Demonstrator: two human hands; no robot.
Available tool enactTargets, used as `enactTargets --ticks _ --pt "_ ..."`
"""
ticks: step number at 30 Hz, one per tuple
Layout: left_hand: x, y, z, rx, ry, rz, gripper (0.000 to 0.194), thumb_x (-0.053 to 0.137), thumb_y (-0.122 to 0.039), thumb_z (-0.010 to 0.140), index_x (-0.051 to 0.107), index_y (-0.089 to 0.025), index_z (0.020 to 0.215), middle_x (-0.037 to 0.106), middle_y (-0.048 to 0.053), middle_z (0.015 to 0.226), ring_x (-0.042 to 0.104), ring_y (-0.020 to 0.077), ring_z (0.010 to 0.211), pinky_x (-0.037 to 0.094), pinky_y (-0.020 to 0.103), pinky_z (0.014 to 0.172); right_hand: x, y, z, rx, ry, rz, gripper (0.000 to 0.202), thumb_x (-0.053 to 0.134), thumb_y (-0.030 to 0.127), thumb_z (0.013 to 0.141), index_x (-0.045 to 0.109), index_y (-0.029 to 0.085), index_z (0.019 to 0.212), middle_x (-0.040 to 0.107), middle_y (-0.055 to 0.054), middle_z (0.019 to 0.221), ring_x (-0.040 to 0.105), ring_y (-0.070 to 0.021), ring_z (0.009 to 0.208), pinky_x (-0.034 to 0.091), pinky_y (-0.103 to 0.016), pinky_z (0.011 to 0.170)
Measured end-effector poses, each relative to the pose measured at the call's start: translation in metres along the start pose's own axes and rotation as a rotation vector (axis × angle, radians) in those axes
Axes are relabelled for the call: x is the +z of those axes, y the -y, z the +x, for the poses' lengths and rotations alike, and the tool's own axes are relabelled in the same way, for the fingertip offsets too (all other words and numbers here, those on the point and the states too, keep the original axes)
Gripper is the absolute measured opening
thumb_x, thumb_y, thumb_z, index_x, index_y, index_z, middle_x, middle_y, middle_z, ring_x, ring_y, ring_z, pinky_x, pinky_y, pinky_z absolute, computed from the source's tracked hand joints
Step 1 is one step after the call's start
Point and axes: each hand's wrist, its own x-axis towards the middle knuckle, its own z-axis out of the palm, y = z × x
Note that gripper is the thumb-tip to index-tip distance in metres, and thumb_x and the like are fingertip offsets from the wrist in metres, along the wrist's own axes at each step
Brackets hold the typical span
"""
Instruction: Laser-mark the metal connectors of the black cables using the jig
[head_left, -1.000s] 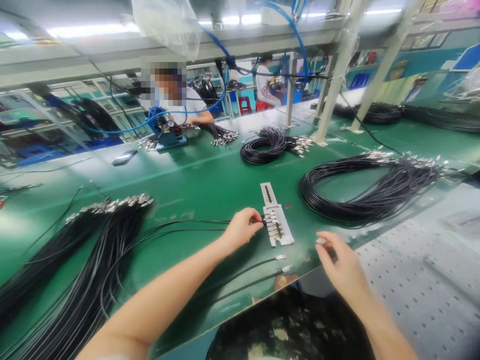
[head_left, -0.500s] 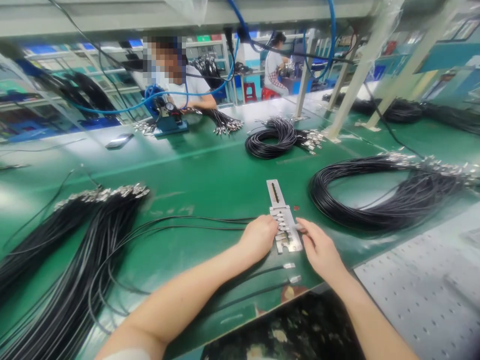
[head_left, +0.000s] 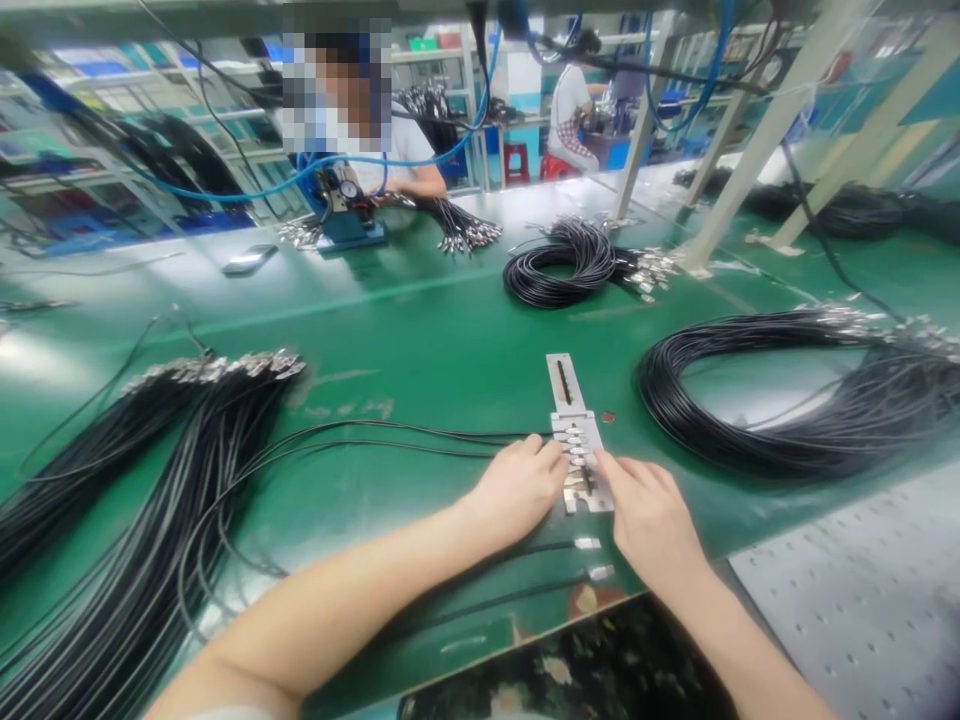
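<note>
- Metal fixture (head_left: 592,432): on the green surface (head_left: 450,350), its connectors (head_left: 574,431) side by side, probably kept aligned by it.
- Left hand (head_left: 521,490): fingers bunched at the fixture's left edge, perhaps steadying cables (head_left: 450,432); grip hidden.
- Right hand (head_left: 652,515): fingers at the opposite edge; cannot tell whether they clamp anything.
- No readable writing.

Left hand (head_left: 521,488), curled, sits near right hand (head_left: 652,512).

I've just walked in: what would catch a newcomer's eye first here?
Probably the long black cable bundles with silvery ends, spread over the left of the green table, and the big black coil at the right. Between them, the left hand and right hand meet at a small, slotted metal plate.
</note>
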Motion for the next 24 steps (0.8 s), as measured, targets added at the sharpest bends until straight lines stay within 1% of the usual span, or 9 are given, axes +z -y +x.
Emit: enactTargets --ticks 3,6,11,14,16,19,21,22,24 --pt "-0.004 0.007 -0.006 0.065 0.042 0.002 0.022 0.031 -0.015 0.091 0.051 -0.013 0.1 0.051 0.007 0.09 0.044 0.0197 0.079 0.042 0.033 0.068 0.0 0.001 0.0 -0.007 -0.011 -0.014 0.043 0.031 0.001 0.081 0.05 0.011 0.119 0.064 -0.011 0.094 0.055 -0.0212 0.09 0.04 -0.038 0.081" --pt "-0.002 0.01 -0.006 0.102 0.058 -0.03 0.024 0.029 -0.015 0.091 0.052 -0.012 0.099 0.05 0.007 0.089 0.042 0.0197 0.078 0.04 0.033 0.068 0.001 0.001 0.0 -0.028 -0.032 -0.014 0.042 0.031 0.0 0.081 0.051 0.01 0.116 0.063 -0.011 0.094 0.054 -0.0214 0.09 0.04 -0.038 0.083" --pt "0.0 0.011 0.001 0.068 0.06 -0.054 0.023 0.031 -0.016 0.09 0.053 -0.013 0.095 0.052 0.007 0.09 0.041 0.0218 0.084 0.038 0.036 0.067 0.004 0.001 0.0 -0.045 -0.042 -0.013 0.041 0.031 0.0 0.081 0.051 0.009 0.115 0.064 -0.012 0.092 0.055 -0.0221 0.09 0.04 -0.04 0.084" --pt "-0.005 0.009 0.002 0.038 0.065 -0.049 0.02 0.035 -0.016 0.088 0.054 -0.013 0.095 0.052 0.009 0.093 0.041 0.0229 0.088 0.038 0.036 0.068 0.005 -0.003 -0.003 -0.016 -0.037 0.065 0.041 0.03 0.002 0.082 0.05 0.012 0.118 0.062 -0.011 0.096 0.055 -0.0222 0.093 0.041 -0.04 0.085" --pt "-0.008 0.006 -0.002 0.018 0.057 -0.056 0.019 0.037 -0.016 0.087 0.053 -0.014 0.096 0.052 0.009 0.096 0.041 0.0231 0.09 0.038 0.036 0.069 0.005 -0.007 -0.005 0.059 -0.031 0.191 0.043 0.031 0.005 0.083 0.045 0.014 0.123 0.06 -0.011 0.103 0.054 -0.0216 0.098 0.042 -0.04 0.087" --pt "-0.01 -0.004 -0.018 0.03 0.049 -0.126 0.016 0.042 -0.027 0.088 0.053 -0.015 0.092 0.052 0.007 0.095 0.043 0.0215 0.087 0.04 0.035 0.073 0.004 -0.014 -0.01 0.308 -0.056 0.463 0.043 0.037 0.012 0.084 0.041 0.019 0.126 0.06 -0.009 0.105 0.057 -0.019 0.095 0.044 -0.038 0.087" --pt "-0.009 -0.012 -0.03 0.063 0.086 -0.194 0.021 0.048 -0.035 0.087 0.052 -0.015 0.088 0.052 0.005 0.092 0.044 0.0197 0.084 0.041 0.032 0.073 0.002 -0.016 -0.011 0.493 -0.123 0.633 0.035 0.045 0.019 0.083 0.046 0.02 0.118 0.06 -0.006 0.097 0.06 -0.0176 0.087 0.047 -0.035 0.082" --pt "-0.008 -0.015 -0.036 0.075 0.11 -0.22 0.02 0.05 -0.036 0.086 0.051 -0.015 0.086 0.052 0.005 0.091 0.045 0.0188 0.082 0.042 0.031 0.071 0.0 -0.017 -0.012 0.565 -0.162 0.693 0.03 0.05 0.023 0.082 0.05 0.02 0.111 0.061 -0.005 0.092 0.061 -0.017 0.082 0.049 -0.033 0.078" --pt "-0.007 -0.018 -0.041 0.07 0.136 -0.248 0.014 0.048 -0.029 0.087 0.05 -0.016 0.083 0.053 0.004 0.09 0.046 0.0175 0.08 0.043 0.029 0.069 -0.003 -0.016 -0.011 0.663 -0.201 0.748 0.02 0.057 0.031 0.078 0.055 0.02 0.094 0.06 -0.003 0.081 0.06 -0.0161 0.074 0.05 -0.03 0.07"
